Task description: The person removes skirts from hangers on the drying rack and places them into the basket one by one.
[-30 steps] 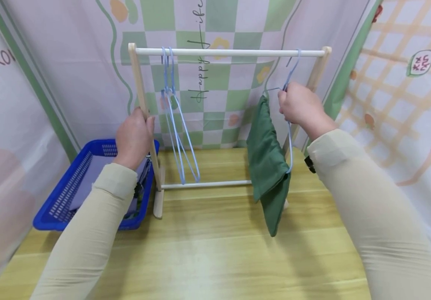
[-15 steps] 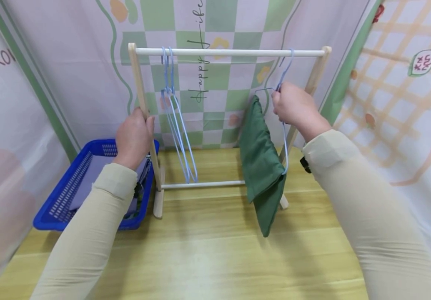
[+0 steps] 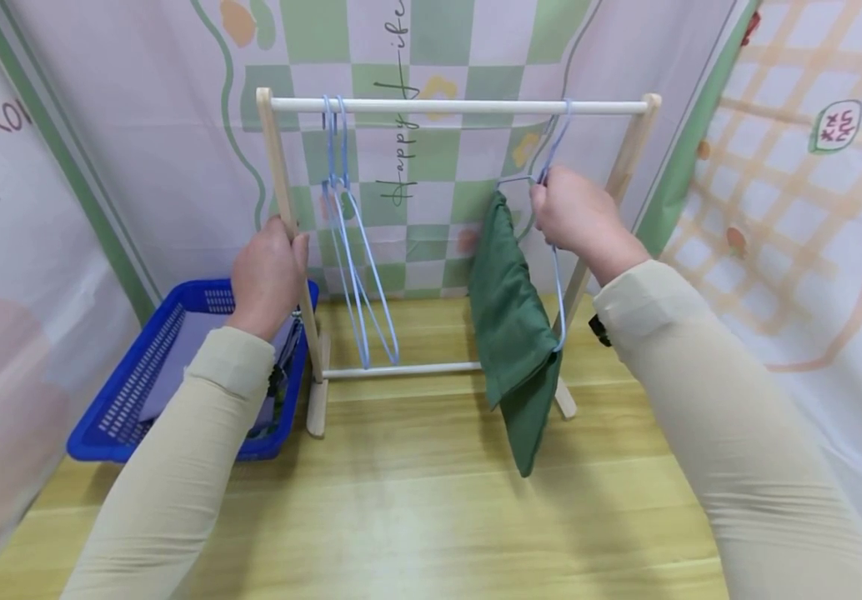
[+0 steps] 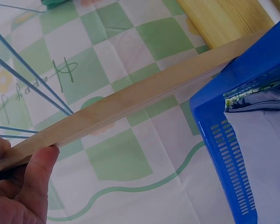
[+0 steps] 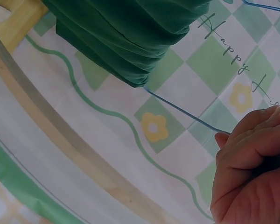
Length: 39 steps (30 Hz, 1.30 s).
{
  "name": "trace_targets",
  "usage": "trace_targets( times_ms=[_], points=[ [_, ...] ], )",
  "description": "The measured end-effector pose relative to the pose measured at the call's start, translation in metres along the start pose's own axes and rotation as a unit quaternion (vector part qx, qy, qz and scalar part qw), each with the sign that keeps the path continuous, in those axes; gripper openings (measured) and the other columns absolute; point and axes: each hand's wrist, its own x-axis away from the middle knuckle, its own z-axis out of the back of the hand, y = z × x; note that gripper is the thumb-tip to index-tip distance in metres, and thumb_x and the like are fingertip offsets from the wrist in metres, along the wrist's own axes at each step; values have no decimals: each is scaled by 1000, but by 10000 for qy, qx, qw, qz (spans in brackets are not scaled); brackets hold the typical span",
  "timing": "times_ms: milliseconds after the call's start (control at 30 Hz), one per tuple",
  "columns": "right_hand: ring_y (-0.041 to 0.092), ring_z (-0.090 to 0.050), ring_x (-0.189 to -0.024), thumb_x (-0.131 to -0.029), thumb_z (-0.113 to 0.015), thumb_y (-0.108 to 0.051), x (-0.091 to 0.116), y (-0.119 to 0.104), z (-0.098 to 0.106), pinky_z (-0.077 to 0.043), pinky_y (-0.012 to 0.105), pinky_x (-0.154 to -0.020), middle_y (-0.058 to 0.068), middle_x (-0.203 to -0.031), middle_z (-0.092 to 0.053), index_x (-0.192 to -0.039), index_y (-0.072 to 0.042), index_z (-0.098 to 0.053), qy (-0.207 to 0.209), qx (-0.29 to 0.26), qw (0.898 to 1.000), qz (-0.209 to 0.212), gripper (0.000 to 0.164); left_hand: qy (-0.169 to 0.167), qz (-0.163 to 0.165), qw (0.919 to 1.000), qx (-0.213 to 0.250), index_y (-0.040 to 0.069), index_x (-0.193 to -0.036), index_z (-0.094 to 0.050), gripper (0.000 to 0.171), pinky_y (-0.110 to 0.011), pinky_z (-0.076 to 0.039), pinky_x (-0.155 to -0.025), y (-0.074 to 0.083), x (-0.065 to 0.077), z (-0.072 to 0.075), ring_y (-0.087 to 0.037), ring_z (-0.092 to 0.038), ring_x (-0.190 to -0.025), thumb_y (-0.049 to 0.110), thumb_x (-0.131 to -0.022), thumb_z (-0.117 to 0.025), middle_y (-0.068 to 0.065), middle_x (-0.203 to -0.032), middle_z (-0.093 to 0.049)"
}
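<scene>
My left hand [image 3: 269, 271] grips the left wooden upright [image 3: 278, 158] of a small clothes rack; the left wrist view shows its thumb against the wood. With curled fingers my right hand [image 3: 581, 215] pinches a blue wire hanger [image 3: 559, 292] just under its hook, which sits over the rack's white top rail [image 3: 438, 107]. Folded dark green cloth [image 3: 509, 308] drapes from this hanger, to the left of the hand; its exact kind is unclear. Several bare blue hangers [image 3: 359, 275] hang near the left end of the rail.
A blue plastic basket [image 3: 119, 392] with folded lilac cloth [image 3: 187, 350] and darker patterned cloth stands left of the rack, partly behind the left forearm. The rack's right upright [image 3: 629, 154] is behind the right hand. Everything stands on a wood-grain table [image 3: 401, 517] before a printed curtain.
My right hand has slid the hanger with the green cloth leftward along the rail, away from the right upright. The bare hangers swing slightly. My left hand stays on the upright.
</scene>
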Motion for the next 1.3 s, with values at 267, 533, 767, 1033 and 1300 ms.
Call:
trace_targets(
  times_ms=[267,533,767,1033,1300],
  points=[
    [26,-64,-74,-111,-23,-33,0,-7,-5,-51,40,-69,13,-94,-62,-112,-3,-53,54,83,9999,78,42,-62,5,10000,29,-3,-115,-57,37,-48,-54,-62,0,1,1,-37,-65,-71,31,-112,-45,-18,-85,-62],
    [26,-65,-74,-111,-24,-31,-1,-11,-9,-52,40,-70,13,-96,-63,-114,-3,-53,87,29,9998,182,40,-64,32,10000,24,-4,-115,-56,36,-47,-54,-59,2,3,0,-36,-65,-69,31,-113,-44,-18,-83,-61],
    [27,-65,-77,-111,-23,-32,-2,-14,-12,-51,41,-71,13,-96,-62,-111,-4,-51,140,130,9995,246,39,-31,47,10000,-21,-4,-114,-57,36,-47,-54,-59,4,3,-1,-36,-64,-68,30,-112,-46,-18,-82,-61],
    [27,-63,-79,-113,-23,-34,-1,-21,-15,-51,39,-70,13,-98,-60,-112,-4,-50,22,-46,9996,273,40,-5,35,10000,-9,-5,-115,-57,36,-47,-54,-59,4,3,-1,-36,-65,-69,29,-112,-46,-18,-82,-61],
    [28,-59,-80,-113,-22,-32,0,-31,-18,-49,40,-71,14,-101,-59,-120,-1,-50,13,39,9993,372,43,-23,35,10000,3,-4,-113,-57,35,-48,-54,-59,3,3,-1,-37,-65,-69,29,-112,-46,-18,-83,-61]
  ],
)
